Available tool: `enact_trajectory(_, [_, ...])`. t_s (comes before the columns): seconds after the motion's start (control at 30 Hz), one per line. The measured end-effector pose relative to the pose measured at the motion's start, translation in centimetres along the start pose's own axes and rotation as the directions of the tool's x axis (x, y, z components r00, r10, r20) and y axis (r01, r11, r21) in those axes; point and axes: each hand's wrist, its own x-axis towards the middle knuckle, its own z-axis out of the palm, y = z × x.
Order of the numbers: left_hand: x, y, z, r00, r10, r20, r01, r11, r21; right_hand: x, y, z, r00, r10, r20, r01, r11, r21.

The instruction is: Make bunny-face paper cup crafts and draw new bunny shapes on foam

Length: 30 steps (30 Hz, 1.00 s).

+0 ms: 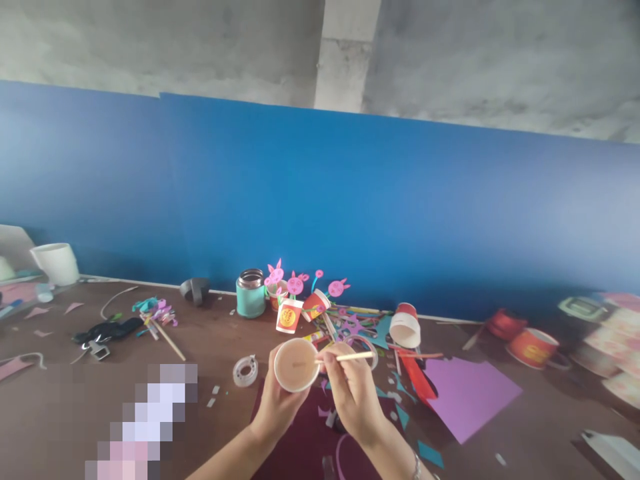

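Note:
My left hand [280,402] is wrapped round a paper cup [296,375], whose round mouth faces me. Between the thumb and fingers of my right hand [350,393] is a thin pale stick [356,357]; its left end reaches the cup's rim. I cannot tell whether that end touches the cup. Just beyond stand red-and-white paper cups [289,316] with pink animal-face cutouts [295,285] rising from them. A roll of clear tape [245,371] lies to the left of my left hand.
A teal thermos jar [251,295] stands behind the cup, before a blue partition [310,187]. Purple paper [470,393], red strips [417,377] and teal scraps [431,454] lie to the right. A white mug [57,265] stands far left; another paper cup [405,328] lies tipped over.

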Motion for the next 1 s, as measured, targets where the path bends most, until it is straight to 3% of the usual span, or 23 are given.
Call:
enact_trajectory(0.07, [0.1, 0.1, 0.1, 1.000, 0.006, -0.009, -0.006, 1.000, 0.002, 0.0, 0.0, -0.1, 1.000, 0.003, -0.015, -0.003, 1.000, 0.018])
enact_trajectory(0.17, [0.3, 0.1, 0.2, 1.000, -0.011, -0.021, 0.012, 0.999, 0.032, 0.1, 0.0, -0.8, 0.975, 0.083, -0.205, -0.067, 0.994, 0.087])
enact_trajectory(0.23, [0.5, 0.0, 0.2, 0.999, -0.045, -0.017, 0.046, 0.998, 0.038, 0.2, 0.2, -1.3, 0.908, 0.208, -0.363, -0.144, 0.970, 0.196])
enact_trajectory(0.3, [0.6, -0.2, 0.2, 0.997, -0.082, -0.008, 0.082, 0.996, 0.031, 0.5, 0.5, -1.5, 0.832, 0.351, -0.429, -0.210, 0.916, 0.343])
enact_trajectory(0.4, [0.6, -0.4, 0.2, 0.996, -0.094, -0.003, 0.094, 0.994, 0.053, 0.9, 1.2, -1.1, 0.763, 0.522, -0.380, -0.289, 0.802, 0.522])
enact_trajectory(0.57, [0.5, -0.6, 0.1, 0.997, -0.071, 0.014, 0.069, 0.994, 0.082, 1.0, 2.0, 0.2, 0.721, 0.638, -0.271, -0.382, 0.692, 0.612])
enact_trajectory(0.77, [0.4, -0.4, 0.2, 0.998, -0.059, 0.037, 0.055, 0.994, 0.098, 0.9, 1.7, 0.7, 0.718, 0.663, -0.211, -0.425, 0.658, 0.622])
enact_trajectory(0.9, [0.3, 0.5, 0.3, 0.996, -0.031, 0.087, 0.020, 0.992, 0.126, 0.8, 1.1, 1.2, 0.780, 0.611, -0.137, -0.455, 0.703, 0.546])
enact_trajectory(1.0, [0.4, 1.0, 0.3, 0.991, -0.009, 0.135, -0.009, 0.992, 0.129, 0.7, 0.9, 1.5, 0.858, 0.505, -0.097, -0.418, 0.794, 0.441])
